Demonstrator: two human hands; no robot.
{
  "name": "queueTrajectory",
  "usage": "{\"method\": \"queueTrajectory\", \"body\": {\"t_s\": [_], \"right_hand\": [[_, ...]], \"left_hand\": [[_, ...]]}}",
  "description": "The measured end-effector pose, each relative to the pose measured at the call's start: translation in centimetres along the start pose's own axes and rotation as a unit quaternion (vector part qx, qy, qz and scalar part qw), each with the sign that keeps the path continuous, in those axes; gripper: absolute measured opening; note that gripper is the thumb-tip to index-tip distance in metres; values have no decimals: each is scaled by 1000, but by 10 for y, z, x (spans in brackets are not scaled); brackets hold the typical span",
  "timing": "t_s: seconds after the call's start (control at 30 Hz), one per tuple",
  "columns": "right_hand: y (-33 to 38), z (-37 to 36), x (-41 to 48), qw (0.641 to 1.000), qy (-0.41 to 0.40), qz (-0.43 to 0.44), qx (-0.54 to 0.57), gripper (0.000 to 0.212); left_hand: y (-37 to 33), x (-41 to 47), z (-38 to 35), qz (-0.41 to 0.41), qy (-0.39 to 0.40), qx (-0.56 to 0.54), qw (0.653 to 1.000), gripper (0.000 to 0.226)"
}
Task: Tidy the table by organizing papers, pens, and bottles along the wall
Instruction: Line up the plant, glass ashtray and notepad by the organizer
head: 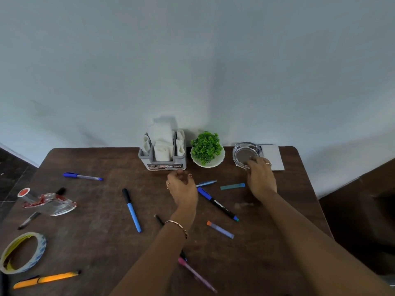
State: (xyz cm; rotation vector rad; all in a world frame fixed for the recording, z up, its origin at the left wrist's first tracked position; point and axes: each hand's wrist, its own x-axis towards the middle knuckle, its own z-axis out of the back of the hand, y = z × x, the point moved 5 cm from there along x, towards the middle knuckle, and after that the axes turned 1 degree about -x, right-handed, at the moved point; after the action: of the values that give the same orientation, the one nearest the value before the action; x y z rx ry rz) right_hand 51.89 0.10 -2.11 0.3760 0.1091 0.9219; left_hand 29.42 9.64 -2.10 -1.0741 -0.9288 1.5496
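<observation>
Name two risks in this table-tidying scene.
The right hand holds the glass ashtray by its near rim; a loose grip might drop and crack it. The glass bottle, lying tipped with red smears near the left edge of the table, could roll off or leak.

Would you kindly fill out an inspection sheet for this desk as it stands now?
Surface: dark wooden table, against the wall.
Job's things: blue pen and other pens scattered; glass bottle lying tipped, left.
Clutter: tape roll; napkin holder, potted plant at wall.
Hands: left hand empty near the holder; right hand grips glass ashtray.
Cables: nothing seen.
Surroundings: bare wall; dark floor.
</observation>
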Motion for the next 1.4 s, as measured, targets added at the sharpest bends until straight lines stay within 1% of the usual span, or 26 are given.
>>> {"method": "queueTrajectory", "body": {"t_s": [0.17, 0.3, 0.47, 0.67, 0.73, 0.77, 0.83, 0.9, 0.97, 1.03, 1.07, 1.1, 1.2, 1.4], "right_hand": [[-1, -2, 5, 999, 12, 25, 20, 29], [2, -4, 6, 998, 13, 52, 33, 29], [4, -5, 7, 996, 11, 74, 41, 31], [6, -8, 11, 994, 39, 95, 36, 26], [6, -4, 9, 994, 27, 105, 34, 24], [4, -1, 8, 994, 8, 107, 28, 27], [-5, 10, 8, 995, -48, 77, 32, 32], [-25, 18, 10, 995, -86, 2, 54, 34], [-50, 20, 13, 994, -69, -79, 39, 44], [-70, 17, 14, 989, -20, -142, 29, 55], [-76, 15, 14, 986, 2, -160, 39, 59], [-78, 14, 14, 985, 16, -165, 51, 60], [-72, 13, 18, 987, 31, -143, 68, 57], [-58, 10, 19, 990, 42, -122, 64, 58]], "left_hand": [[1, -11, -22, -58, 75, 40, 995, 27], [-2, -19, -36, -102, 110, 63, 987, 27], [-2, -25, -43, -99, 110, 64, 987, 22], [-4, -29, -51, -93, 120, 63, 986, 22], [-6, -29, -54, -90, 125, 61, 986, 21], [-6, -30, -55, -89, 129, 57, 986, 21], [-6, -31, -58, -85, 134, 53, 986, 22], [-5, -33, -59, -81, 138, 55, 986, 22], [-4, -34, -60, -83, 141, 59, 985, 23], [-3, -35, -60, -85, 141, 66, 984, 24], [-2, -34, -60, -84, 141, 70, 984, 24], [-1, -34, -60, -83, 141, 72, 984, 24], [1, -31, -61, -77, 140, 74, 984, 24], [-5, -33, -64, -82, 141, 75, 984, 23]]}}
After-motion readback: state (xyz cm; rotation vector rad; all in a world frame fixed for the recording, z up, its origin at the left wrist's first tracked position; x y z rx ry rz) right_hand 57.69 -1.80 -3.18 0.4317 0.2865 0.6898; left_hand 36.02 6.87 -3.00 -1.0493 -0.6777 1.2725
